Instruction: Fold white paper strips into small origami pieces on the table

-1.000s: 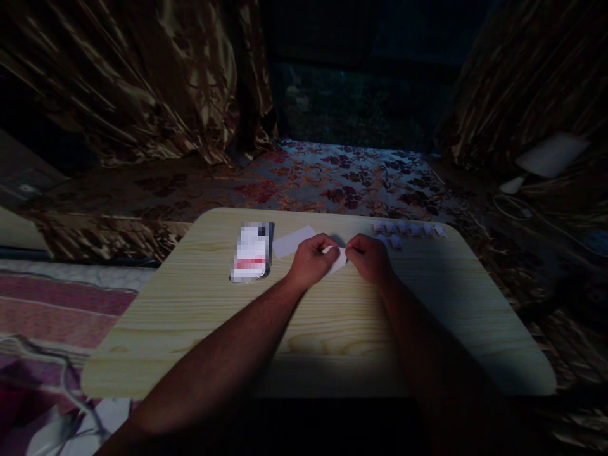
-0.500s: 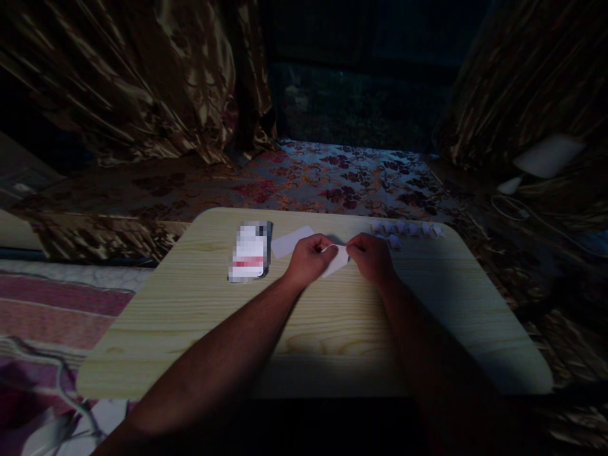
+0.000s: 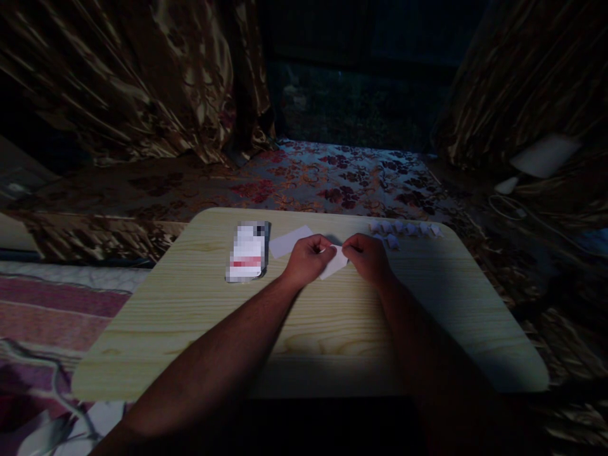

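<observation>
A small piece of white paper (image 3: 334, 265) is pinched between my two hands above the middle of the wooden table. My left hand (image 3: 310, 258) grips its left edge with thumb and forefinger. Closed on the right edge is my right hand (image 3: 369, 256), its fingertips close to those of the left. Behind my left hand lies a flat sheet of pale paper (image 3: 289, 241), partly covered by that hand. Several small folded paper pieces (image 3: 410, 228) sit in rows beyond my right hand.
The light wooden table (image 3: 190, 329) has rounded corners. On its left lies a phone-like slab (image 3: 247, 250), blurred by pixelation. Past the far edge stretches a floral cloth (image 3: 342, 171). A white lamp (image 3: 546, 155) stands at right; a pale cable (image 3: 54, 373) runs at lower left.
The view has shifted very slightly. My fingertips have drawn a little nearer each other on the paper, which both hands still hold.
</observation>
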The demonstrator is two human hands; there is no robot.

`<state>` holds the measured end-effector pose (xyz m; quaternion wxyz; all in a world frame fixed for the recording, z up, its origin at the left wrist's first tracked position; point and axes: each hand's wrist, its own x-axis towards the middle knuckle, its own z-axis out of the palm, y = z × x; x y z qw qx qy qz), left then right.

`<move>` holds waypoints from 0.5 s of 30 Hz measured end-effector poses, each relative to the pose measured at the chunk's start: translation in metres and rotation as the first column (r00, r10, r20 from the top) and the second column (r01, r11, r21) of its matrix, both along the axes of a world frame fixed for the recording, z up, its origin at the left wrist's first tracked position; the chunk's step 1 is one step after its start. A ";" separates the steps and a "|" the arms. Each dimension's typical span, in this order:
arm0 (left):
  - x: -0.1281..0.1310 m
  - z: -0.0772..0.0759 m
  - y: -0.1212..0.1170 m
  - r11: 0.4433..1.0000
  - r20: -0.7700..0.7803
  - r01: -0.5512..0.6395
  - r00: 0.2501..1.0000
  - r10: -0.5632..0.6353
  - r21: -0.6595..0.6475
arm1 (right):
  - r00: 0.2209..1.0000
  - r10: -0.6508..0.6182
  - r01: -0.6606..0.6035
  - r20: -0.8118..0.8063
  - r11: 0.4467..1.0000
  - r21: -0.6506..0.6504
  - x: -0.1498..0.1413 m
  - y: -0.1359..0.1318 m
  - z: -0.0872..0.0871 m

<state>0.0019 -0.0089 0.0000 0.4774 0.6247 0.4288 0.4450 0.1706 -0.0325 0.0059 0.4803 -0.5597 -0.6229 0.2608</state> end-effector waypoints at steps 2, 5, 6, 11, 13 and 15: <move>0.000 0.000 0.000 1.000 -0.012 0.008 1.000 -0.008 0.009 | 1.000 0.007 -0.007 0.017 1.000 -0.002 0.000 0.000 0.001; 0.000 0.000 0.000 1.000 -0.028 0.022 0.999 -0.021 0.021 | 0.999 -0.004 0.004 0.036 1.000 0.002 -0.001 0.000 0.000; 0.000 -0.001 0.000 0.999 -0.029 0.026 0.999 -0.025 0.020 | 0.999 -0.004 0.004 0.032 1.000 0.002 -0.001 0.000 0.000; 0.000 -0.002 0.000 0.999 -0.046 0.032 0.998 -0.030 0.043 | 1.000 0.010 -0.010 0.019 1.000 -0.026 -0.003 -0.002 0.002; 0.000 -0.002 -0.001 0.998 -0.062 0.034 0.998 -0.031 0.048 | 1.000 0.010 -0.010 0.020 1.000 -0.030 -0.004 -0.003 0.004; 0.000 -0.001 -0.001 0.999 -0.066 0.033 0.997 -0.031 0.042 | 1.000 0.006 -0.006 0.023 1.000 -0.024 -0.005 -0.004 0.005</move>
